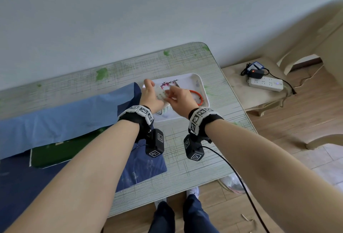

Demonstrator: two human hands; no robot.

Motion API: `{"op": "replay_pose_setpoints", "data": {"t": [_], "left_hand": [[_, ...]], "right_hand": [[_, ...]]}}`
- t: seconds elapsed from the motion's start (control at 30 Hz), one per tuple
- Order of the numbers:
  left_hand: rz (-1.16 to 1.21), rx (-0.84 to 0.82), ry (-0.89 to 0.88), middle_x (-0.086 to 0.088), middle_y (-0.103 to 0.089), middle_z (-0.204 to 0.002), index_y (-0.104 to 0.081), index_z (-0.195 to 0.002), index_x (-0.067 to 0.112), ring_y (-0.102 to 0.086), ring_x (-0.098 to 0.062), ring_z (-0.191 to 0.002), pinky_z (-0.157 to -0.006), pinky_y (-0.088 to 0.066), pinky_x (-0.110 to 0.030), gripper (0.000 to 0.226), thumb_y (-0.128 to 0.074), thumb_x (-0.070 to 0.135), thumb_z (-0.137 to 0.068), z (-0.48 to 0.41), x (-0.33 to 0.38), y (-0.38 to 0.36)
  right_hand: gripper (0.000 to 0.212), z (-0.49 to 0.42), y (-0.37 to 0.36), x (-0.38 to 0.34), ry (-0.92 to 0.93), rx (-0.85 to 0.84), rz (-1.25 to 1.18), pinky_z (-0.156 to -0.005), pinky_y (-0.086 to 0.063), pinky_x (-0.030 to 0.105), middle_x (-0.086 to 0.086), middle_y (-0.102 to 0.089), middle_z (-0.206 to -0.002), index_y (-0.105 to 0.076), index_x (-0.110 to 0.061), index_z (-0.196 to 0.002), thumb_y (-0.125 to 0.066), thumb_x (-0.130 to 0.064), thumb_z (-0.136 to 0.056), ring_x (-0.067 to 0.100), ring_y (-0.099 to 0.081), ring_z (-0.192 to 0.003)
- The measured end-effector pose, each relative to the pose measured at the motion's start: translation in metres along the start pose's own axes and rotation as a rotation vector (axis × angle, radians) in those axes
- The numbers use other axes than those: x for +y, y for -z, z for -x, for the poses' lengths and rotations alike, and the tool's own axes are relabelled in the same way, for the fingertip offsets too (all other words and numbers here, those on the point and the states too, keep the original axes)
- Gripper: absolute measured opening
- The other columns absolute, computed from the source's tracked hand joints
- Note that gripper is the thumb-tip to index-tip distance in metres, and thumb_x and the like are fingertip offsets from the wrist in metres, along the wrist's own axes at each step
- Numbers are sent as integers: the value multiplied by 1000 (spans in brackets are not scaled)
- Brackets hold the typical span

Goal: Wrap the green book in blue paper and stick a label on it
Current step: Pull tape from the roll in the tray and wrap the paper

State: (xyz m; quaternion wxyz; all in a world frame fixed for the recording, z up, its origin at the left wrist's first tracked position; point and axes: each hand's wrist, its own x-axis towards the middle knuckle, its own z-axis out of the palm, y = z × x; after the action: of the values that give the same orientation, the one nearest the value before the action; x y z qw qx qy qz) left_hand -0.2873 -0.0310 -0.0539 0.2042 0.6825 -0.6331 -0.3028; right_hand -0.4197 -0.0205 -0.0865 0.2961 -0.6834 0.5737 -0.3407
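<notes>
The green book (pixel 55 153) lies on dark blue paper (pixel 144 167) at the table's left, its far half covered by a folded-over flap of lighter blue paper (pixel 65 119). Over the white tray (pixel 194 82), my left hand (pixel 150 95) holds a pale sheet of labels (pixel 162 94), and my right hand (pixel 181 99) pinches at its right edge. Both hands hover above the tray, to the right of the book. The sheet is blurred and partly hidden by my fingers.
An orange ring-shaped thing (pixel 198 96) lies in the tray. The table's right edge (pixel 239 102) borders a low side table with a white power strip (pixel 266 83) and black adapters (pixel 255 69). A black cable (pixel 239 177) hangs from my right wrist.
</notes>
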Motion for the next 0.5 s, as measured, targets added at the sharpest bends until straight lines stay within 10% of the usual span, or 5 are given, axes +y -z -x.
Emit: {"op": "replay_pose_setpoints", "data": {"t": [0.33,0.5], "left_hand": [[-98,20,-77,-16,-33,-122,-27,-124,13,-50,-28,-84,-76,-52,-36,65,-65,-8,-75,-2,-122,96],[-154,-14,-129,-16,-33,-120,-27,-125,13,-48,-29,-89,-75,-53,-38,66,-61,-11,-73,-13,-160,139]], "right_hand": [[17,-12,-117,-73,-118,55,74,-84,-53,36,10,-74,-98,-76,-6,-94,-71,-17,-83,23,-69,-90],[18,-23,-166,-109,-269,48,312,-59,-41,32,14,-64,-80,-62,0,-95,-46,-4,-90,29,-57,-72]]}}
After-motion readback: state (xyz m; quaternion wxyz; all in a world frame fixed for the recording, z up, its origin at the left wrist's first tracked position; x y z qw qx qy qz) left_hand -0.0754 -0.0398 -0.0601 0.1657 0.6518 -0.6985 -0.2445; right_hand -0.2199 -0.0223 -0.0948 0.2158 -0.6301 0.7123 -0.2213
